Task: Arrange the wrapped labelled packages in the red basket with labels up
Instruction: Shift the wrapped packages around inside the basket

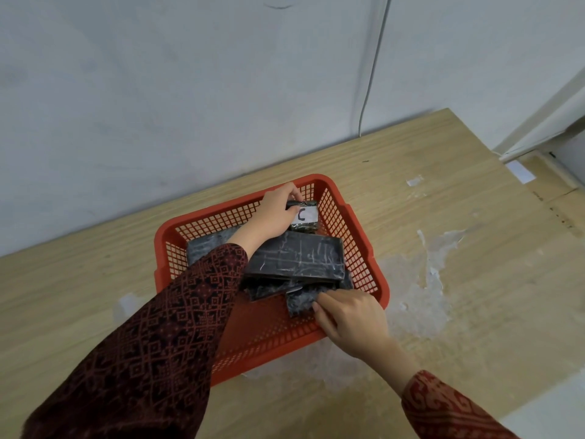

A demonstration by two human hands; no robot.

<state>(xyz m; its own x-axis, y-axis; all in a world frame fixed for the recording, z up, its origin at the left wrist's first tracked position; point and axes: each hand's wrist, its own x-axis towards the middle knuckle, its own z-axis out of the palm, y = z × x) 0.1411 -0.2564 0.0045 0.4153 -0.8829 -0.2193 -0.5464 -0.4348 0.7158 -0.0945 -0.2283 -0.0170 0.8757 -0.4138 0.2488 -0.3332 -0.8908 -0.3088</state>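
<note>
Packages wrapped in dark glossy film lie heaped in the red basket. The small labelled package sits at the far right corner, its white label (marked with a "C") facing up; the left hand lies over its left end, fingers closed round its far edge. A large flat package rests across the middle, tilted on the others, no label visible on its upper face. A crumpled-looking package lies at the near right, where the right hand pinches its near edge with fingertips pressed together. The basket is rectangular plastic lattice with a solid rim. Both sleeves are dark red patterned fabric. The basket stands on a light wood-grain table with pale scuffed patches, against a plain white wall with a thin cable hanging down it.
</note>
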